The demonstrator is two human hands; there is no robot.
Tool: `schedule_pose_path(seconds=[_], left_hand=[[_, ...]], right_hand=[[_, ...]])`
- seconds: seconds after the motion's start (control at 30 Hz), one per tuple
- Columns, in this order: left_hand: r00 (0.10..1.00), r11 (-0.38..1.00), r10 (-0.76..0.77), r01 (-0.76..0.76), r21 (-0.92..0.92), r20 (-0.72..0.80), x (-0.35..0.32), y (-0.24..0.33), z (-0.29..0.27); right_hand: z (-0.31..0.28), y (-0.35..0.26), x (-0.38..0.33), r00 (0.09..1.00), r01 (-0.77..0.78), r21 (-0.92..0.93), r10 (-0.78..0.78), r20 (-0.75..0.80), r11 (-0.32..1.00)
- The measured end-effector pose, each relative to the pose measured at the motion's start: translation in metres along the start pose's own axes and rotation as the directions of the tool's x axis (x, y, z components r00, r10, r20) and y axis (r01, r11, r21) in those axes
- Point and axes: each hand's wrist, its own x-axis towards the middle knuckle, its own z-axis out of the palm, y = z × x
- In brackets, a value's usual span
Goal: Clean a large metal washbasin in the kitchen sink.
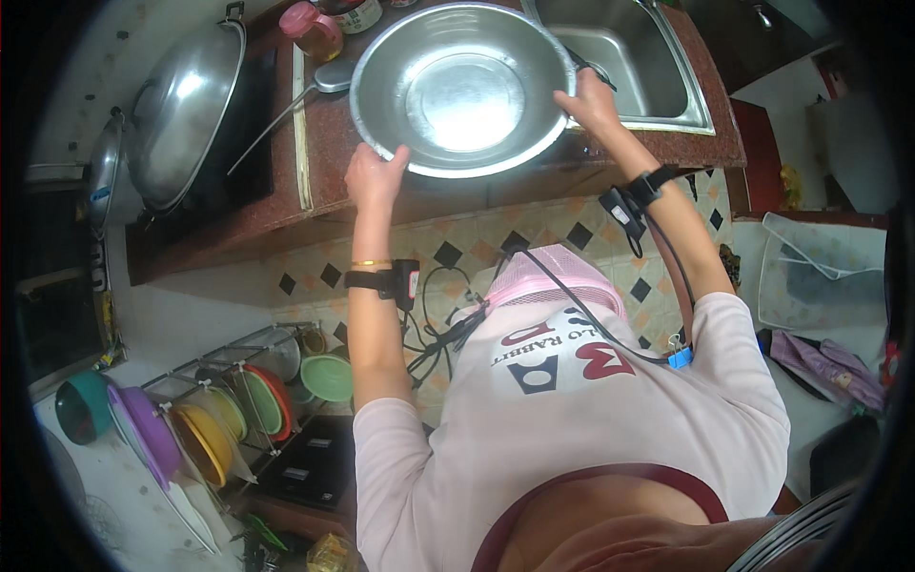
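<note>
A wide, shiny metal basin [381, 100] is held up over the front of the counter, its inside facing me; no contents show in it. My left hand [375, 176] grips its near-left rim, thumb on the inner side and fingers hidden underneath. On the right rim my right hand [591, 103] is closed the same way, with the thumb over the edge. Just right of the basin is the metal sink [648, 67], partly covered by it. Left of the basin a metal ladle or spatula [329, 78] rests on the reddish-brown counter [329, 143].
A large lidded wok [186, 114] stands on the dark stove at left. A pink-lidded jar [313, 30] is at the counter's back. Lower left, a wire rack [257, 381] holds colored bowls, including a purple basin [148, 434]. At right sits a clear plastic bin [820, 276]. Black cables hang by my forearms.
</note>
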Motion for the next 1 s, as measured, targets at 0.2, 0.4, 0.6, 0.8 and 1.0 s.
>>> schedule_pose_path(seconds=[0.2,0.4,0.6,0.8,1.0], left_hand=[[0.977,0.971,0.206,-0.211,-0.111,-0.054,-0.009,0.051,0.026],[0.942,0.923,0.334,-0.33,-0.2,-0.011,-0.016,0.124,0.056],[0.921,0.878,0.378,-0.388,-0.282,-0.091,-0.018,0.17,0.079],[0.954,0.928,0.3,-0.297,-0.223,-0.023,-0.022,0.183,0.08],[0.967,0.948,0.254,-0.247,-0.199,0.009,-0.024,0.193,0.082]], right_hand=[[-0.051,0.063,-0.012,0.989,-0.026,0.089,0.039,-0.144,0.996],[-0.103,0.117,-0.032,0.976,-0.153,-0.004,0.151,-0.158,0.988],[-0.12,0.162,-0.029,0.976,-0.161,0.007,0.16,-0.15,0.987],[-0.124,0.171,-0.019,0.984,-0.175,0.042,0.176,-0.034,0.984],[-0.13,0.183,-0.006,0.976,-0.191,0.009,0.189,0.113,0.982]])
